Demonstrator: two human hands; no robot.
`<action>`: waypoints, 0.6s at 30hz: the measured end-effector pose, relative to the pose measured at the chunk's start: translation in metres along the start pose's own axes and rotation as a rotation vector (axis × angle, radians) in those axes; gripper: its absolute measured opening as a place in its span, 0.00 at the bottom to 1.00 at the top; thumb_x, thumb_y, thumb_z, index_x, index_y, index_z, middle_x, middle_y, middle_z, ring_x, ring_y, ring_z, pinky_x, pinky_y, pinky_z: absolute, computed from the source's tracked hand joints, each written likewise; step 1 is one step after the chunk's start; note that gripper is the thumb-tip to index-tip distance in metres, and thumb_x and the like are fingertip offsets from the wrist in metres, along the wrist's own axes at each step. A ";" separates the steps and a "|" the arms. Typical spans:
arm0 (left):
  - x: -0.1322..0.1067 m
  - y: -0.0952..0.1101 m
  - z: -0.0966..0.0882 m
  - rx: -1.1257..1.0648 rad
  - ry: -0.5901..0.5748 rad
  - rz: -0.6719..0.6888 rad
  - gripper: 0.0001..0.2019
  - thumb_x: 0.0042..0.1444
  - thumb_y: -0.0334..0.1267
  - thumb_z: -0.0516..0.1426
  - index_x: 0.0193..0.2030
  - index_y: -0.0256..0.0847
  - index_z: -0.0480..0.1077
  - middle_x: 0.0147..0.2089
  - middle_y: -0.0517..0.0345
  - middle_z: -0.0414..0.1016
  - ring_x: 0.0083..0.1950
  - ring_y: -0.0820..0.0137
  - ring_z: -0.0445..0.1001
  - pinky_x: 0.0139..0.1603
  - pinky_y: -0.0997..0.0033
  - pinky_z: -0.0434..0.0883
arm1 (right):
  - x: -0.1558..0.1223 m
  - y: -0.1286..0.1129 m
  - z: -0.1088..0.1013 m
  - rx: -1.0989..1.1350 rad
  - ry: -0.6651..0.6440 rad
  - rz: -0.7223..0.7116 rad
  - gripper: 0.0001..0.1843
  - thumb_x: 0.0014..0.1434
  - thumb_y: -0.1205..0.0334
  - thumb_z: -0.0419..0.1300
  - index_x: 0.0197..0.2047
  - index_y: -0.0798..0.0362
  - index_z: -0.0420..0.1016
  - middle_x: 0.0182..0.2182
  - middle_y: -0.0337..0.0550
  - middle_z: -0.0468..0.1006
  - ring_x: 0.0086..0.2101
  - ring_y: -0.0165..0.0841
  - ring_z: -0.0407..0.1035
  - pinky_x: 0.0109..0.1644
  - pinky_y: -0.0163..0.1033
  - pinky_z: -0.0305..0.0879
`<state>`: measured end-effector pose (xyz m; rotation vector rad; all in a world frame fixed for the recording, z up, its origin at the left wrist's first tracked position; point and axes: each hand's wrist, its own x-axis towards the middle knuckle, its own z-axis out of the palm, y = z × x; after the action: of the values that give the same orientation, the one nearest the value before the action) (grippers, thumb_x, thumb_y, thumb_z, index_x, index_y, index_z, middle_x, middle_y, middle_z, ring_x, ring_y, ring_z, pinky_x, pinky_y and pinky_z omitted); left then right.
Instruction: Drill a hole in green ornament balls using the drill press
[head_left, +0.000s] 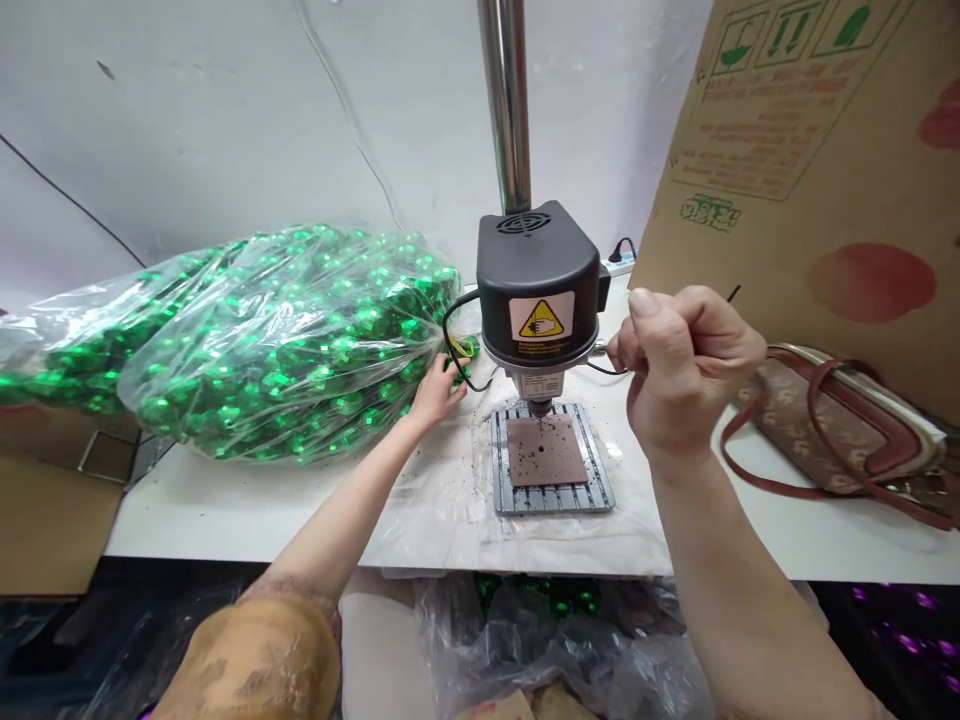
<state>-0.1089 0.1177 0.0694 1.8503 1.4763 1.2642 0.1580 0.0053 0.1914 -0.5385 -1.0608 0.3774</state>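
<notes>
A small bench drill press [536, 290] with a black head stands at the middle of the table. Under its chuck, a brown square plate [551, 468] with a dark hole lies on the slotted metal base [517, 502]. My right hand [686, 365] is closed around the drill's feed handle [598, 348], whose grip is mostly hidden by the fingers. To the left, my left hand [439, 392] reaches to the gathered mouth of a clear plastic bag [300, 350] full of shiny green faceted balls. Its fingers are on a green ball [468, 349] there, partly hidden.
A brown patterned handbag [832, 430] with straps lies at the right, before a large cardboard box [810, 180]. Behind the drill sits a power strip [621, 264]. Dark shavings are scattered around the base. Below the table edge, another plastic bag [555, 640] holds green balls.
</notes>
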 end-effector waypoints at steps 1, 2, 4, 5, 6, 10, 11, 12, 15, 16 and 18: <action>-0.012 -0.003 -0.004 -0.031 -0.020 -0.026 0.20 0.43 0.33 0.69 0.46 0.43 0.79 0.47 0.52 0.74 0.46 0.62 0.75 0.49 0.67 0.72 | 0.000 0.001 0.000 -0.009 0.007 -0.003 0.25 0.61 0.57 0.64 0.20 0.51 0.54 0.14 0.29 0.55 0.18 0.21 0.51 0.23 0.36 0.51; -0.024 -0.005 -0.007 -0.095 -0.038 -0.072 0.20 0.46 0.36 0.68 0.49 0.43 0.78 0.48 0.53 0.75 0.45 0.64 0.74 0.46 0.68 0.72 | 0.000 0.001 0.001 -0.014 0.015 -0.005 0.25 0.61 0.57 0.64 0.20 0.51 0.54 0.14 0.29 0.55 0.18 0.21 0.51 0.23 0.36 0.51; -0.050 -0.006 -0.007 -0.295 -0.064 -0.195 0.23 0.52 0.44 0.66 0.55 0.43 0.76 0.48 0.53 0.75 0.42 0.67 0.74 0.41 0.71 0.72 | 0.000 0.002 0.001 -0.001 0.033 -0.009 0.25 0.61 0.57 0.64 0.20 0.50 0.53 0.14 0.29 0.55 0.17 0.21 0.50 0.22 0.36 0.50; -0.062 -0.005 -0.006 -0.402 -0.071 -0.253 0.24 0.54 0.48 0.65 0.57 0.43 0.74 0.47 0.53 0.75 0.41 0.69 0.74 0.38 0.72 0.72 | 0.000 0.003 0.002 0.011 0.043 -0.012 0.25 0.60 0.57 0.64 0.20 0.50 0.53 0.14 0.29 0.55 0.17 0.21 0.49 0.22 0.37 0.49; -0.074 -0.003 -0.003 -0.492 -0.079 -0.297 0.26 0.56 0.51 0.64 0.59 0.43 0.73 0.46 0.54 0.75 0.39 0.70 0.73 0.36 0.73 0.72 | 0.000 0.003 0.002 0.023 0.050 -0.013 0.25 0.60 0.57 0.65 0.20 0.50 0.54 0.14 0.29 0.55 0.17 0.22 0.49 0.22 0.37 0.49; -0.106 0.011 0.019 -0.659 -0.131 -0.360 0.28 0.59 0.58 0.62 0.60 0.44 0.74 0.45 0.54 0.76 0.39 0.71 0.73 0.36 0.74 0.71 | 0.000 0.003 0.002 0.051 0.048 -0.014 0.24 0.59 0.59 0.65 0.20 0.50 0.55 0.14 0.29 0.56 0.17 0.22 0.50 0.21 0.37 0.49; -0.110 0.016 0.025 -0.683 -0.140 -0.370 0.28 0.59 0.58 0.63 0.60 0.44 0.74 0.46 0.54 0.76 0.40 0.71 0.74 0.36 0.74 0.71 | 0.000 0.003 0.002 0.044 0.043 -0.014 0.24 0.60 0.59 0.65 0.20 0.50 0.55 0.14 0.29 0.55 0.17 0.22 0.50 0.21 0.37 0.49; -0.112 0.020 0.031 -0.712 -0.143 -0.381 0.27 0.59 0.57 0.63 0.60 0.44 0.74 0.47 0.53 0.77 0.41 0.70 0.74 0.37 0.74 0.72 | 0.000 0.003 0.001 0.028 0.038 -0.016 0.25 0.60 0.58 0.64 0.20 0.50 0.55 0.14 0.29 0.55 0.17 0.22 0.50 0.22 0.36 0.50; -0.113 0.029 0.045 -0.819 -0.116 -0.458 0.27 0.57 0.53 0.65 0.60 0.46 0.73 0.50 0.52 0.77 0.45 0.66 0.77 0.39 0.70 0.75 | -0.001 0.003 0.000 -0.025 0.029 -0.024 0.25 0.61 0.56 0.63 0.20 0.51 0.54 0.15 0.30 0.55 0.18 0.21 0.51 0.23 0.35 0.52; -0.111 0.031 0.048 -0.853 -0.108 -0.500 0.26 0.56 0.51 0.66 0.59 0.46 0.73 0.50 0.52 0.78 0.45 0.65 0.77 0.39 0.68 0.76 | -0.001 0.003 -0.001 -0.037 0.030 -0.025 0.26 0.62 0.55 0.63 0.21 0.51 0.54 0.16 0.30 0.56 0.18 0.21 0.51 0.23 0.35 0.53; -0.107 0.033 0.050 -0.900 -0.109 -0.572 0.23 0.54 0.48 0.67 0.55 0.44 0.74 0.49 0.51 0.78 0.45 0.64 0.78 0.40 0.66 0.77 | -0.002 0.003 -0.001 -0.041 0.036 -0.020 0.26 0.61 0.55 0.64 0.21 0.51 0.54 0.17 0.30 0.56 0.19 0.20 0.52 0.24 0.35 0.54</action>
<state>-0.0496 0.0171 0.0315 0.8175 0.9941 1.2049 0.1582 0.0064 0.1879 -0.5685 -1.0402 0.3275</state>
